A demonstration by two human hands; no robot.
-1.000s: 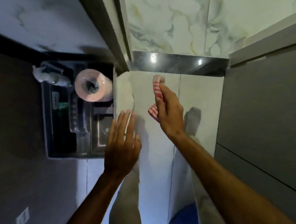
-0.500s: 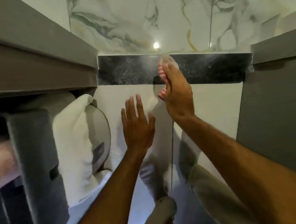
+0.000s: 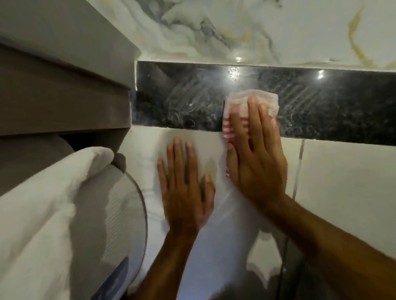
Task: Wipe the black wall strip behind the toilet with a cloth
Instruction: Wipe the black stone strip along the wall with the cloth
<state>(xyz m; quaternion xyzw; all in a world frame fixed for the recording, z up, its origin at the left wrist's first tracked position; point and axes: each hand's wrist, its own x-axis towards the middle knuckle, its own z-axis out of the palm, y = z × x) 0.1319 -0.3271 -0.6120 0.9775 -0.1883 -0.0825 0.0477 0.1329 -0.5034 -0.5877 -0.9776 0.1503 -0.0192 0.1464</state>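
A glossy black wall strip (image 3: 182,98) runs across the wall between white marble tile above and pale tile below, with streaky smear marks on it. My right hand (image 3: 256,158) lies flat, pressing a red-and-white striped cloth (image 3: 237,112) against the strip's lower half; most of the cloth is hidden under the fingers. My left hand (image 3: 183,185) rests flat on the pale tile just below the strip, fingers together, holding nothing.
A grey cabinet (image 3: 40,75) juts out at upper left, ending at the strip's left end. A white folded towel (image 3: 30,226) and a rounded grey-white fixture (image 3: 121,217) crowd the lower left. Marble tile (image 3: 252,19) fills the top.
The view has closed in on the wall. My right hand has flattened with the cloth onto the black strip, and my left hand has settled flat on the pale tile.
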